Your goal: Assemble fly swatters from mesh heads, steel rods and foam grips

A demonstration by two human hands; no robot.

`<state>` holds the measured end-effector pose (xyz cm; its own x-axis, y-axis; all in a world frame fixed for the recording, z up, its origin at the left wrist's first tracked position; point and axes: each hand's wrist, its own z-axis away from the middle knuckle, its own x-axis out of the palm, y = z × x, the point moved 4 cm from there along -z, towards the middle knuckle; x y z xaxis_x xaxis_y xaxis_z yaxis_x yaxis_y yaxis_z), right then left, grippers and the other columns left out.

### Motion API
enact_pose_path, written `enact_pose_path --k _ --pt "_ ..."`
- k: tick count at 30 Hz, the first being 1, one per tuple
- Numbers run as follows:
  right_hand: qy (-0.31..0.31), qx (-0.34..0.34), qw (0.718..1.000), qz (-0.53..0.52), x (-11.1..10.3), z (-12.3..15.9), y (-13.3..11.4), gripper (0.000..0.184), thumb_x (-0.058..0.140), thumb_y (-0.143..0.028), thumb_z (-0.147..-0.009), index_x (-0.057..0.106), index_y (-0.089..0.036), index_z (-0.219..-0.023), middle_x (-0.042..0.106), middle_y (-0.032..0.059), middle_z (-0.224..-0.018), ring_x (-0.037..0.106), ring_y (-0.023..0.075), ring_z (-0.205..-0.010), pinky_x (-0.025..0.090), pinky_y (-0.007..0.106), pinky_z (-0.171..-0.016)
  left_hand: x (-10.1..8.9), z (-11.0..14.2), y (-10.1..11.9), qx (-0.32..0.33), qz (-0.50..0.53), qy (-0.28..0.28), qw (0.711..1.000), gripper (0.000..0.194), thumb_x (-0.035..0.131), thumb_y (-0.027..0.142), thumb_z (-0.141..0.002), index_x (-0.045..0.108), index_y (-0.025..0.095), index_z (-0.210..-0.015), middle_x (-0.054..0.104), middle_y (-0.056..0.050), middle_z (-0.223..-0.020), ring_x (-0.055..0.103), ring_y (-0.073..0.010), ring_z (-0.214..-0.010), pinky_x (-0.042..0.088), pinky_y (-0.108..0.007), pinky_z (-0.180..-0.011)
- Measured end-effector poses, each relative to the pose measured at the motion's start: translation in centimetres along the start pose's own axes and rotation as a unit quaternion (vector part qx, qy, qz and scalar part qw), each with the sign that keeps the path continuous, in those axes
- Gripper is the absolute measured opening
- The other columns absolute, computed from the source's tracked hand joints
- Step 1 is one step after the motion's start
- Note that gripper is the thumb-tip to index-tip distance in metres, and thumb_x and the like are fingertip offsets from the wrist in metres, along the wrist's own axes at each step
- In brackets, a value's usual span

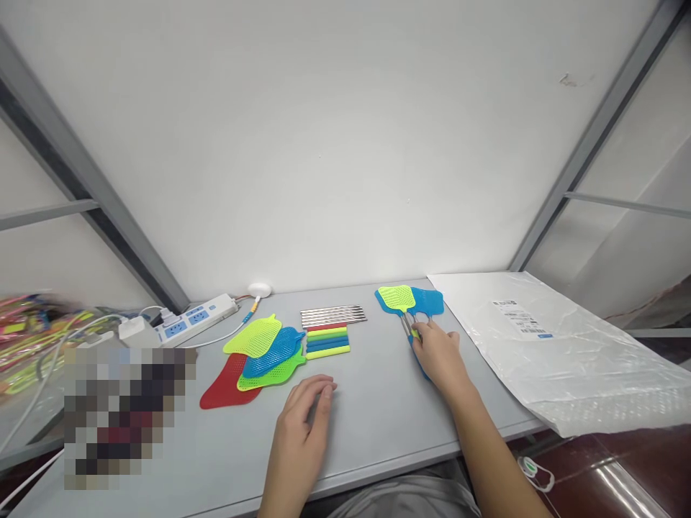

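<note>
Currently I see a flat, white, bubble-lined plastic mailer (480, 316) with a printed label spread across the right of the frame; I cannot tell what is inside. At the left edge, a blurred heap of yellow, pink and orange pieces (32, 352) sits under shiny clear plastic.

Right of centre, on the grey worktop (378, 410), lie the fly swatters with thin metal shafts: a yellow-green perforated head (398, 297) overlaps blue plastic heads (430, 302), and a blue handle runs partly under the right hand (440, 356). That hand reaches in from the lower right, palm down, fingers bent at the handles; I cannot tell whether its grip is closed on one. The left hand (299, 421) is at lower centre, its grip loose and holding nothing, fingers gently curved, near the overlapping loose red, blue, green and yellow swatter heads (229, 385).
</note>
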<state>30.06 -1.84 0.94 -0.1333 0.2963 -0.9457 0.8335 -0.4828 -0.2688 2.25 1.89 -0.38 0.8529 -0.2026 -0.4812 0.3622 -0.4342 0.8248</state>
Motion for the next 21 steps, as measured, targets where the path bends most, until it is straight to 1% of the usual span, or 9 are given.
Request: enact_pose_path --k 6,10,13,16,18,20,21 --pt "0.002 0.006 1.0 -0.008 0.1 0.0 0.1 0.027 0.042 -0.018 -0.092 0.062 -0.02 -0.11 0.063 0.0063 -0.094 0.059 0.0199 -0.087 0.026 0.036 -0.083 0.0 0.0 0.1 0.0 -0.003 -0.001 1.0 0.029 0.047 0.041 -0.095 0.066 0.023 -0.106 0.064 -0.008 -0.116 0.056 -0.0242 -0.112 0.044 -0.039 -0.098" --pt "0.01 0.006 1.0 -0.015 0.1 0.0 0.0 0.027 0.041 -0.018 -0.092 0.062 -0.02 -0.11 0.063 0.0059 -0.091 0.059 0.0199 -0.083 0.026 0.036 -0.082 0.0 -0.1 0.3 0.002 -0.006 0.001 1.0 0.028 0.047 0.041 -0.095 0.067 0.024 -0.105 0.064 -0.007 -0.115 0.057 -0.0234 -0.111 0.045 -0.038 -0.097" --pt "0.023 0.005 0.999 -0.026 -0.2 -0.1 0.0 0.027 0.042 -0.019 -0.091 0.064 -0.02 -0.108 0.063 0.0052 -0.088 0.058 0.0192 -0.079 0.026 0.036 -0.082 0.0 0.0 0.3 0.0 -0.005 0.002 1.0 0.028 0.047 0.041 -0.095 0.067 0.024 -0.106 0.064 -0.006 -0.115 0.057 -0.0229 -0.11 0.045 -0.037 -0.097" --pt "0.048 0.004 0.998 -0.043 -0.7 0.6 0.1 0.029 0.04 -0.022 -0.093 0.064 -0.021 -0.109 0.063 0.0046 -0.09 0.058 0.018 -0.077 0.027 0.036 -0.082 0.0 0.1 0.3 0.0 -0.002 0.0 1.0 0.029 0.047 0.041 -0.095 0.066 0.023 -0.107 0.064 -0.007 -0.115 0.056 -0.0224 -0.111 0.044 -0.038 -0.098" --pt "0.088 0.004 0.994 -0.067 -1.2 1.7 0.6 0.03 0.037 -0.025 -0.093 0.063 -0.021 -0.11 0.063 0.0043 -0.092 0.057 0.0175 -0.077 0.028 0.036 -0.083 0.0 0.2 0.3 -0.001 -0.003 0.0 1.0 0.029 0.046 0.041 -0.096 0.066 0.024 -0.107 0.064 -0.006 -0.115 0.056 -0.0221 -0.111 0.044 -0.037 -0.098" --pt "0.167 0.004 0.979 -0.12 -1.9 3.3 1.4 0.03 0.038 -0.026 -0.093 0.063 -0.02 -0.106 0.062 0.0034 -0.087 0.056 0.0171 -0.075 0.029 0.036 -0.085 0.0 0.2 0.4 -0.003 -0.009 -0.004 1.0 0.029 0.046 0.041 -0.096 0.066 0.024 -0.107 0.064 -0.006 -0.115 0.057 -0.0216 -0.111 0.045 -0.036 -0.097" --pt "0.211 0.008 0.965 -0.155 -2.2 4.1 1.9 0.028 0.039 -0.027 -0.092 0.064 -0.019 -0.102 0.061 0.0024 -0.082 0.055 0.0169 -0.073 0.03 0.036 -0.086 0.0 0.2 0.5 -0.003 -0.013 -0.007 1.0 0.029 0.046 0.041 -0.096 0.066 0.024 -0.107 0.064 -0.005 -0.115 0.057 -0.0214 -0.111 0.045 -0.036 -0.097"
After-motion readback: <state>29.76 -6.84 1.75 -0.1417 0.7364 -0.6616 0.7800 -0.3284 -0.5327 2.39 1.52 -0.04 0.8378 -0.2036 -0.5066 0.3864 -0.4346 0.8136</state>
